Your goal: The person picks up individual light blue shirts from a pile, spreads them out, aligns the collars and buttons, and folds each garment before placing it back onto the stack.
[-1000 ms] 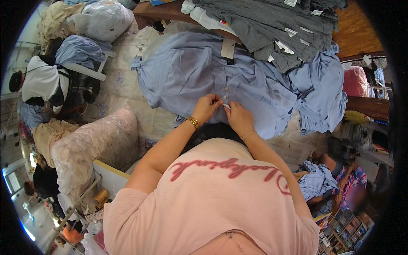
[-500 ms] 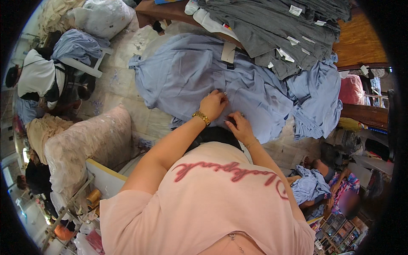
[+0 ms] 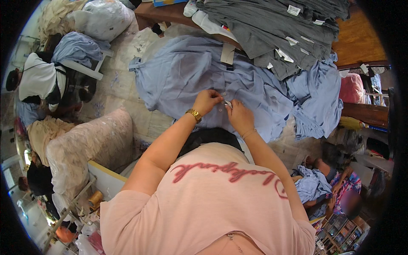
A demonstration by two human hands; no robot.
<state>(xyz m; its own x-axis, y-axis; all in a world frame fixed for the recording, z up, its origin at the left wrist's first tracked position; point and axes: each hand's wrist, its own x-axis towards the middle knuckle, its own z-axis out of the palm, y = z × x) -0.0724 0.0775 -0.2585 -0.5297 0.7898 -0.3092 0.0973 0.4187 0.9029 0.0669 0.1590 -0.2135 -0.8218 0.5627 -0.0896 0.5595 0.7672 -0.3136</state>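
Observation:
A light blue shirt (image 3: 182,80) lies spread in front of me with its button placket running toward me. A pale hang tag (image 3: 227,53) rests near its collar. My left hand (image 3: 207,101), with a gold watch on the wrist, pinches the cloth at the placket beside the buttons. Close to its fingertips, my right hand (image 3: 240,116) is closed, thumb and fingers together. A small whitish thing shows at its fingertips, too small to name. The right palm is hidden.
Dark grey garments (image 3: 272,34) with white labels are piled beyond the shirt. More blue garments (image 3: 314,97) hang at the right. A large wrapped bale (image 3: 91,140) stands left. One person (image 3: 40,78) works at far left, another (image 3: 346,187) sits at lower right.
My right hand has moved up and left, closing its fingers near the placket. My left hand has shifted slightly left and down. Buttons now show between the hands.

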